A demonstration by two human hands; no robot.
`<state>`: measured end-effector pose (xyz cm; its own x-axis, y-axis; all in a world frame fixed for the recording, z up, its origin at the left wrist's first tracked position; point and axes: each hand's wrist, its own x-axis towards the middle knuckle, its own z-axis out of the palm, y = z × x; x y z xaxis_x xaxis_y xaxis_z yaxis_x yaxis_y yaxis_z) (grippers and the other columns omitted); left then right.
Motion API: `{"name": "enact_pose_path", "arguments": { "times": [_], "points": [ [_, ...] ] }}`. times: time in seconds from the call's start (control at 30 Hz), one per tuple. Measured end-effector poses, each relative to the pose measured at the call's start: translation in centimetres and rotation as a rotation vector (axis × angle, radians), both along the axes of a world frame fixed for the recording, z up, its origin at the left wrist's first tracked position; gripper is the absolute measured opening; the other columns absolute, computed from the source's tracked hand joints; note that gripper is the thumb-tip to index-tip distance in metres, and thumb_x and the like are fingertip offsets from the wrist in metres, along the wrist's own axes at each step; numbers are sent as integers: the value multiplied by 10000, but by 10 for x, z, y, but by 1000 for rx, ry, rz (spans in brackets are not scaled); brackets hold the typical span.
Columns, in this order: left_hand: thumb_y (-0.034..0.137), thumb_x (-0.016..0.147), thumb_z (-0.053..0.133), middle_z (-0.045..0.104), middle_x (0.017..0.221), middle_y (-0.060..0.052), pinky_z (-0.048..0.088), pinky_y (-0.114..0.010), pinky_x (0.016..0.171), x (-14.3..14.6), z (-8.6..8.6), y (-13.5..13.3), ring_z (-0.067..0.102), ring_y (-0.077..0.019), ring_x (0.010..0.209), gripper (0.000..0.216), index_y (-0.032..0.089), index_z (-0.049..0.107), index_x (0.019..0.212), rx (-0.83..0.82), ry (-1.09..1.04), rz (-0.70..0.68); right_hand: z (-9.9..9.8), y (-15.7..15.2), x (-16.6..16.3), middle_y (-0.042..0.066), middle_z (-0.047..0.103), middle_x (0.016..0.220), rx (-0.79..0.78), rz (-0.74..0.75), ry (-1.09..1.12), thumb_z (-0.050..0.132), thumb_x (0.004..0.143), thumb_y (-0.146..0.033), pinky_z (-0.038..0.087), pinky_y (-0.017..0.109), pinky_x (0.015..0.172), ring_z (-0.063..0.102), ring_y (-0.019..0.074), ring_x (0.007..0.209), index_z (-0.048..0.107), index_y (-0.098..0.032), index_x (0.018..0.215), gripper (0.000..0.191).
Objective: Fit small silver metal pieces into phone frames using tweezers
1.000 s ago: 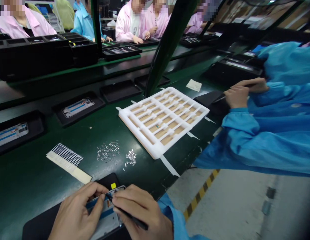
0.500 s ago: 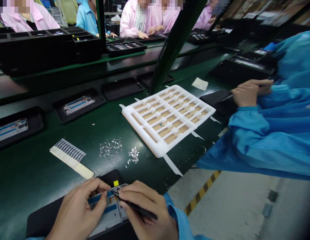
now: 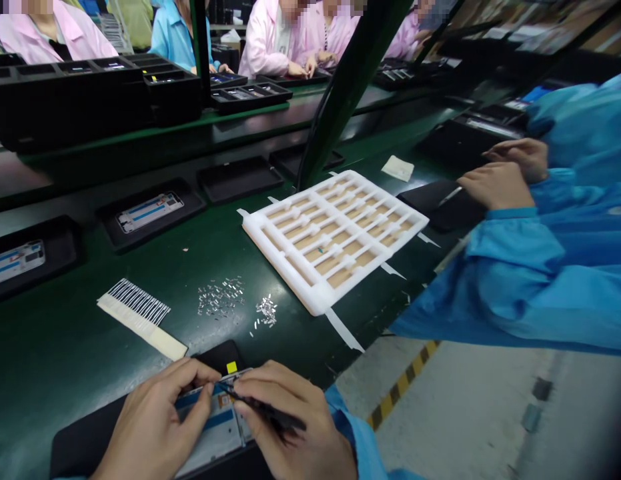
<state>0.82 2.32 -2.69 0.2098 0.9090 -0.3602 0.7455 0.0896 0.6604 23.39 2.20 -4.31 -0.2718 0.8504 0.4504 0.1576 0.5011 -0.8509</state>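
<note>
A silver phone frame with blue strips lies on a black tray at the bottom. My left hand is closed at its upper edge, thumb and forefinger near the tweezers' tips; any small part between those fingers is too small to make out. In my right hand are black tweezers, their tips on the frame's upper end. A yellow tag sits just beyond the frame. Ahead of my hands lie small shiny metal pieces, a tighter heap of them and a pale card with dark-and-white strips.
A white slotted rack is taped to the green bench. Black trays with phone frames stand along the far left. At right, a co-worker in blue works over a dark tray. A slanted green post rises behind the rack.
The co-worker's hands at right have shifted and now show a thin light tool. My tweezers have tilted slightly at the frame's upper end. Trays at the far left appear slightly further left.
</note>
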Motion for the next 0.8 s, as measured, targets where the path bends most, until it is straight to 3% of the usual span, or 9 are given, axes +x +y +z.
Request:
{"name": "enact_pose_path", "arguments": {
  "times": [0.23, 0.5, 0.8],
  "points": [
    [561, 1080, 436, 773, 1139, 7, 578, -283, 937, -2, 1, 1, 754, -185, 1021, 374, 332, 726, 1139, -46, -46, -33, 3, 1, -4, 127, 830, 990, -122, -30, 95, 729, 924, -33, 672, 338, 779, 795, 233, 860, 807, -160, 1111, 238],
    [527, 1079, 457, 785, 1153, 24, 571, -275, 939, -6, 2, 2, 754, -189, 1098, 319, 372, 733, 1125, -10, -91, -49, 2, 2, -4, 120, 833, 964, -108, -52, 107, 727, 913, -23, 676, 303, 789, 812, 226, 868, 813, -157, 1103, 248],
    [473, 1087, 449, 794, 1161, 34, 587, -262, 925, -7, 3, 1, 769, -173, 1084, 304, 379, 733, 1143, 25, -69, -74, 7, 8, 16, 150, 826, 1073, -139, 150, 34, 729, 931, -29, 666, 274, 942, 823, 218, 999, 808, -125, 1144, 247]
  ]
}}
